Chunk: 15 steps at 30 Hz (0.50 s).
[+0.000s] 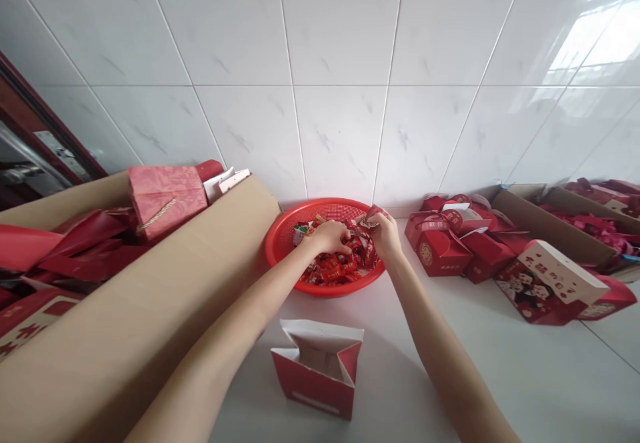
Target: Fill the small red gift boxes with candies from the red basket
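A red plastic basket (280,263) with a perforated wall holds a heap of small wrapped candies (333,271), mostly red. Over the left part of the heap, my left hand (327,235) reaches in with bent fingers and a gap between thumb and fingers. At the basket's right side my right hand (387,235) pinches a dark red candy packet (369,221). In front of the basket, a red paper gift box (317,379) stands upright with its white-lined top open. Whatever lies beneath my left fingertips is hidden.
To the left, a large cardboard box (165,276) holds red gift boxes and a pink box (167,199). Several closed red gift boxes (445,253) and a printed box (550,283) sit at the right. More cardboard boxes (555,219) stand behind them, along the tiled wall (340,129).
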Motion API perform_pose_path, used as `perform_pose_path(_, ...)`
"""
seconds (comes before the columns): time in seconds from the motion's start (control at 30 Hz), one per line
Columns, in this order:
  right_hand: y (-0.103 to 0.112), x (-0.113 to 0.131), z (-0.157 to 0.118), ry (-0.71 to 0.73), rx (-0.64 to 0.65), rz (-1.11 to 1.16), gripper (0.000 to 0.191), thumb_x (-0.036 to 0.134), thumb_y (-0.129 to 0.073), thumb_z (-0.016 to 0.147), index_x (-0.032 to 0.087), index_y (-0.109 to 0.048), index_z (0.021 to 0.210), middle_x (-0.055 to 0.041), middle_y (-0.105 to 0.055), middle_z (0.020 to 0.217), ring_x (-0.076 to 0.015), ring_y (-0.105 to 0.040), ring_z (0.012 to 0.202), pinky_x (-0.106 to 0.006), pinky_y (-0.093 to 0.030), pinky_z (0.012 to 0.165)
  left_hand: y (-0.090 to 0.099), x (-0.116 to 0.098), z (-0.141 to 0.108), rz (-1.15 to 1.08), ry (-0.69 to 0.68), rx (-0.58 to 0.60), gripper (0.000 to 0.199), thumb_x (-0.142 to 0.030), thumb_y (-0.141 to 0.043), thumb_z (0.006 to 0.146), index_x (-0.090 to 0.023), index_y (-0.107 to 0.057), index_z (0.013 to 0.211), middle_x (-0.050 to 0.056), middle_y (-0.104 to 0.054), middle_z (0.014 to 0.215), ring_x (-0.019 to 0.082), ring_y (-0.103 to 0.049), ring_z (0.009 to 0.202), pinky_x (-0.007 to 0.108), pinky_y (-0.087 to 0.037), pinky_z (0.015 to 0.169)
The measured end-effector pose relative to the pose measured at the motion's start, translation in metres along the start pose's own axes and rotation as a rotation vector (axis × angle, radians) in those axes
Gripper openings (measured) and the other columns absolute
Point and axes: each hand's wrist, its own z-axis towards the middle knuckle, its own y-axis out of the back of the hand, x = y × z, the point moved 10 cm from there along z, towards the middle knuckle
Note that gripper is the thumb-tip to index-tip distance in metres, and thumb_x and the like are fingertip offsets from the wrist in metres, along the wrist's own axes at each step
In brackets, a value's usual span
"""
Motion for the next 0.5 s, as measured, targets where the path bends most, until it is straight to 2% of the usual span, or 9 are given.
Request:
perform_pose_path(0.07,0.002,-0.001,0.000,-0.011,-0.010,0.010,0.003,0.021,-0.057,0.052,0.020,-0.057,0.054,-0.0016,-0.068,0.060,-0.0168,-0.060,0.059,-0.028,-0.049,0.058,-0.003,0.007,0.000,0.054,0.063,0.029,0.004,-0.026,-0.074,0.074,-0.023,-0.077,0.074,0.004,-0.077,0.085,0.025,-0.071,0.090,0.027,-0.048,0.071)
perform_pose_path(0.13,0.003,-0.002,0.000,-0.022,-0.014,0.013,0.003,0.020,-0.057,0.052,0.021,-0.057,0.055,-0.0007,-0.067,0.060,-0.0168,-0.060,0.060,-0.029,-0.050,0.059,-0.001,0.015,-0.002,0.061,0.121,0.032,0.009,-0.026,-0.071,0.078,-0.023,-0.076,0.071,0.005,-0.077,0.080,0.024,-0.071,0.085,0.028,-0.048,0.071)
perform_pose_path(0.33,0.006,-0.007,0.001,-0.036,-0.016,-0.050,0.006,0.021,-0.055,0.055,0.021,-0.060,0.057,-0.0005,-0.064,0.058,-0.0156,-0.054,0.055,-0.029,-0.048,0.055,0.009,0.047,-0.015,0.010,0.305,0.028,0.008,-0.030,-0.073,0.077,-0.023,-0.077,0.075,0.007,-0.078,0.083,0.025,-0.071,0.088,0.029,-0.049,0.074)
perform_pose_path(0.4,0.005,-0.008,0.001,-0.036,0.000,-0.064,0.006,0.022,-0.055,0.055,0.020,-0.061,0.056,-0.0013,-0.064,0.058,-0.0163,-0.055,0.056,-0.028,-0.046,0.052,0.011,0.059,-0.019,-0.015,0.372,0.025,0.007,-0.027,-0.072,0.076,-0.021,-0.075,0.072,0.010,-0.077,0.083,0.028,-0.072,0.088,0.032,-0.050,0.075)
perform_pose_path(0.5,0.002,-0.009,0.001,-0.038,0.022,-0.080,0.008,0.023,-0.056,0.055,0.020,-0.062,0.052,-0.0020,-0.064,0.057,-0.0161,-0.055,0.055,-0.027,-0.042,0.047,0.015,0.071,-0.024,-0.047,0.402,-0.013,0.005,-0.021,-0.076,0.068,-0.018,-0.073,0.070,0.016,-0.076,0.086,0.036,-0.071,0.092,0.038,-0.051,0.078)
